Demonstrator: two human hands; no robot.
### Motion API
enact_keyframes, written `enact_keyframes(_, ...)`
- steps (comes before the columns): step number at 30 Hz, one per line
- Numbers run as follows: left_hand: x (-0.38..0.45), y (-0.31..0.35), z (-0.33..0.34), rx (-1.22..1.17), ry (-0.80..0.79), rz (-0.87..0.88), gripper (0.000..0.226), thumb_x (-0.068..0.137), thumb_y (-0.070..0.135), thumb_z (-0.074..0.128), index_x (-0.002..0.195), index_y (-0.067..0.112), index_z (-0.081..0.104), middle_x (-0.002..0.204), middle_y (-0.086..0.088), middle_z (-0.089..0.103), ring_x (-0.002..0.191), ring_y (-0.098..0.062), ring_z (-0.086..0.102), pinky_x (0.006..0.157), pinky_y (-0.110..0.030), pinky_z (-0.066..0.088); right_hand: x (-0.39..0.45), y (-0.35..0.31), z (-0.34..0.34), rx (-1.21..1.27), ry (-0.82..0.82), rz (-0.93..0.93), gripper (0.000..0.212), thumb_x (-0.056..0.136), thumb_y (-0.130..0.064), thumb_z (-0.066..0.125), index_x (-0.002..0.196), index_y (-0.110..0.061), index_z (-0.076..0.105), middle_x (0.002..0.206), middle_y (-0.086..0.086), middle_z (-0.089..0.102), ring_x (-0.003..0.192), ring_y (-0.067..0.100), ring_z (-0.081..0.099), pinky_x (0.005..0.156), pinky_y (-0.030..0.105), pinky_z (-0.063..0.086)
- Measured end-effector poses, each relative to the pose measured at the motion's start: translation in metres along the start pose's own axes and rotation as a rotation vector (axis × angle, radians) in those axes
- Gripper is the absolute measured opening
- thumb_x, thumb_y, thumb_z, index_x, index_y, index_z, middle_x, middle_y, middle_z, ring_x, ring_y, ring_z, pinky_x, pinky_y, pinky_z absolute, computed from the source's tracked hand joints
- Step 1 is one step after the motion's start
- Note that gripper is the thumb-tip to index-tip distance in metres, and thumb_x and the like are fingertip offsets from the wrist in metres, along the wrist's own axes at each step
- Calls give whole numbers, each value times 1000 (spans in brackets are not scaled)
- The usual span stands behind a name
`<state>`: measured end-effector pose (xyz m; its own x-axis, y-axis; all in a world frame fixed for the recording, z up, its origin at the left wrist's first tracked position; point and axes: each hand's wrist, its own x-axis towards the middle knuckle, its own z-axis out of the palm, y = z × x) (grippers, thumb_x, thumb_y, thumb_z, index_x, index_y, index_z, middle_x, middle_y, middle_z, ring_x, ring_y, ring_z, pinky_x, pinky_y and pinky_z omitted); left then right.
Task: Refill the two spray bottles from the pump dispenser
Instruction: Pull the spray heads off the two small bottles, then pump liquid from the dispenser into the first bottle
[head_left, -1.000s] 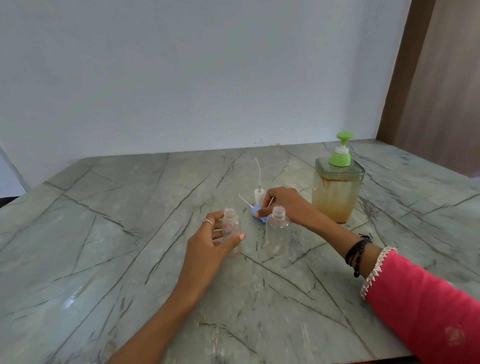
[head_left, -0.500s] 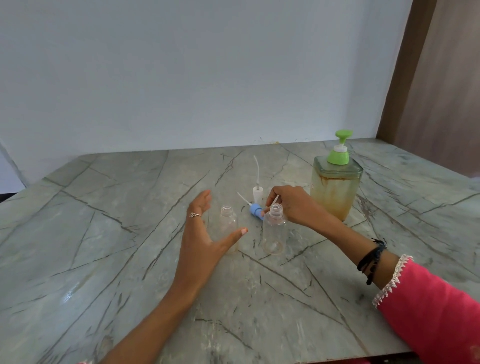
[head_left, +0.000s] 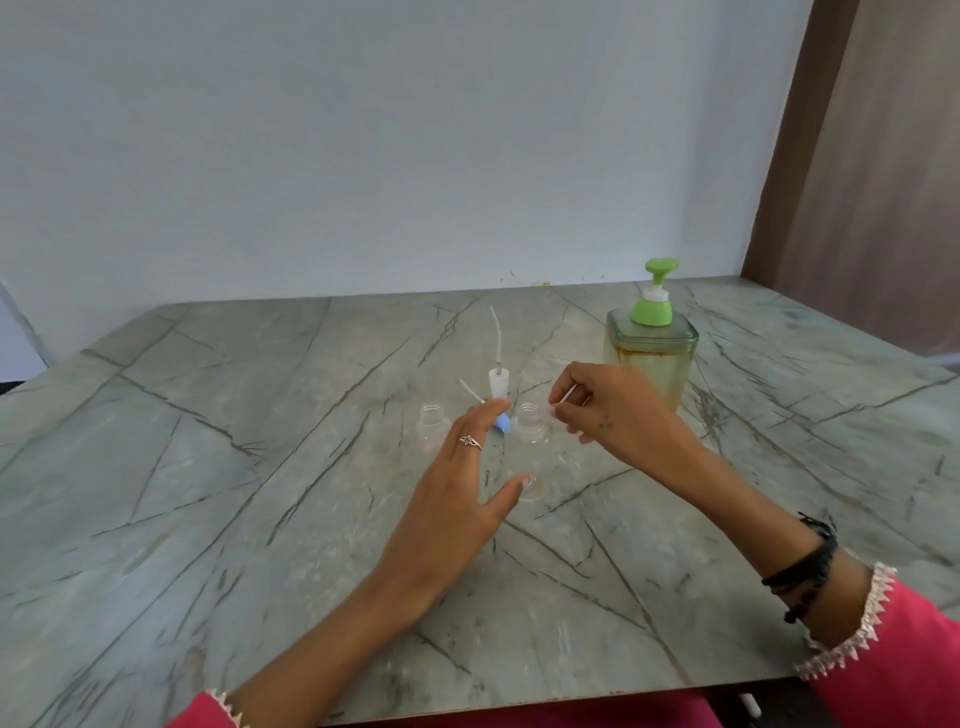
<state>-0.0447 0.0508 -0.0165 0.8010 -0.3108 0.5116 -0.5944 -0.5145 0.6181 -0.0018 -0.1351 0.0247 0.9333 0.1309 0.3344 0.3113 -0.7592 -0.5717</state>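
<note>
Head view: two clear plastic spray bottles, uncapped, upright at mid-table, the left bottle (head_left: 432, 427) apart from the right bottle (head_left: 530, 447). Behind them a white spray cap (head_left: 497, 383) with a curved dip tube and a blue spray cap (head_left: 502, 422) lying flat. Further right, a squarish translucent pump dispenser (head_left: 650, 358) with a green pump head and yellowish liquid. Left hand (head_left: 457, 499) spread open beside the right bottle, thumb near its base. Right hand (head_left: 613, 410) above the bottle's mouth, fingers curled, pinching a thin white tube (head_left: 567, 393). Grey-green veined marble table (head_left: 208, 493); plain pale wall (head_left: 363, 156); brown wood panel (head_left: 878, 182) at right. No legible writing.
</note>
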Motion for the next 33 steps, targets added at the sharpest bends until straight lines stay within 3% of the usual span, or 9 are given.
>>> enact_keyframes(5,13,5,14,-135,-32,-177,66,84,26,67,136,37,28,129,22,35,120,1,36,101,-17,34,-15,8,-17,41,162,-79,2,88,-21,64,87,-19,65,72,-5,66,66,11,62,64,38,55)
enact_keyframes(8,22,7,21,-172,-21,-228,53,81,22,71,125,30,43,121,11,52,112,-5,51,82,-5,40,-20,13,-26,23,255,-87,2,88,-24,64,88,-22,65,73,-9,65,68,5,60,62,27,52)
enact_keyframes(11,28,10,27,-224,5,-297,52,77,22,75,122,27,49,114,8,58,102,-7,57,82,-11,46,-22,18,-34,17,371,-111,4,88,-25,64,89,-22,64,79,-12,64,72,3,59,63,18,47)
enact_keyframes(14,34,14,29,-234,29,-282,49,75,23,77,115,31,50,108,13,60,96,-1,58,76,-3,45,-16,27,-44,49,537,-144,12,85,-21,68,95,-19,61,88,-7,60,79,8,56,69,23,46)
enact_keyframes(17,43,24,30,-229,46,-237,46,75,23,77,108,35,47,102,17,56,91,9,53,69,4,40,-3,39,-54,11,668,-128,32,81,-22,72,106,-11,54,103,-3,50,97,14,51,76,15,38)
enact_keyframes(23,64,41,30,-206,54,-151,52,73,22,78,118,24,52,112,6,63,101,-2,58,81,-12,49,27,45,-63,260,449,108,78,73,-40,77,132,-16,32,113,-3,48,104,15,48,84,28,39)
enact_keyframes(28,73,52,28,-204,85,-119,50,74,23,77,112,31,47,110,7,62,100,-2,58,75,-6,47,37,37,-51,294,493,160,70,80,-36,73,130,-15,29,96,-1,55,77,14,56,70,31,46)
enact_keyframes(31,73,54,28,-196,77,-122,49,74,24,77,113,30,48,111,7,62,102,-3,58,75,-6,47,37,39,-49,367,524,137,63,81,-26,74,128,-12,35,83,-8,53,69,4,52,61,18,43)
enact_keyframes(33,72,55,27,-190,72,-122,49,74,24,77,114,29,49,111,6,63,103,-5,59,78,-10,49,36,40,-49,440,508,107,62,79,-24,76,127,-14,38,88,-1,62,73,9,57,62,14,43)
